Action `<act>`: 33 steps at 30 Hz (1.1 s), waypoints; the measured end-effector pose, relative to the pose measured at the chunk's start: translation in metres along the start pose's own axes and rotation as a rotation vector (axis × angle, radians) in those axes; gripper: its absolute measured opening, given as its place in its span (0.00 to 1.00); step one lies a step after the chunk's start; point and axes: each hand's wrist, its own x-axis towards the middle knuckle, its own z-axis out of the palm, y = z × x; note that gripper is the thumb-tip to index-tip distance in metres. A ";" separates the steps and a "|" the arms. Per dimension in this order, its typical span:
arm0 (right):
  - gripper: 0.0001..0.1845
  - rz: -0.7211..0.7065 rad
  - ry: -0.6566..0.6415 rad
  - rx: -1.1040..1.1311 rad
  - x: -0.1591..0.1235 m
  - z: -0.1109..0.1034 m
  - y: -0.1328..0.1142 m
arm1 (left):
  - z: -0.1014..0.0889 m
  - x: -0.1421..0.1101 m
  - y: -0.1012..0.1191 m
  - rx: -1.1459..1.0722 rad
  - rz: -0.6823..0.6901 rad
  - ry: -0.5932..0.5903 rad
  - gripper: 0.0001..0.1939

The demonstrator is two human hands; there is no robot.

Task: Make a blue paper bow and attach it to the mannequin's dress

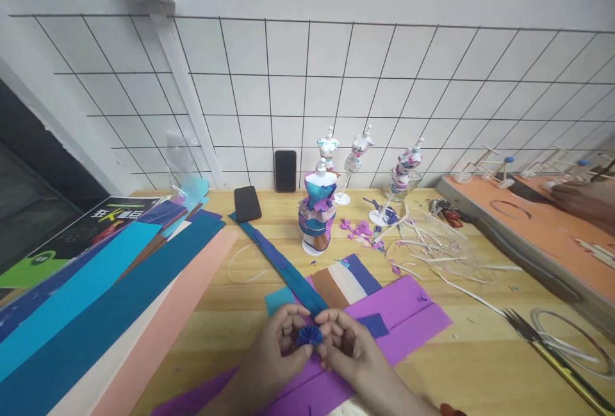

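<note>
Both your left hand (276, 347) and right hand (350, 344) pinch the rosette (310, 336), probably to hold its pleats fanned (purple paper (408, 334) beneath your fingers).

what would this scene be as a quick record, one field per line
hands: left hand and right hand hold a pleated blue paper piece between them
under hands: purple paper
beyond hands: dress form wrapped in coloured paper, upright on the wooden table
behind it: three more dress forms
phones: upright phone and flat phone
left side: long blue, pale and peach paper strips
right edge: another person's hand
</note>
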 end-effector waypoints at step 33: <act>0.17 -0.028 0.050 0.001 -0.006 0.006 -0.005 | 0.000 -0.010 -0.005 0.323 0.312 0.247 0.24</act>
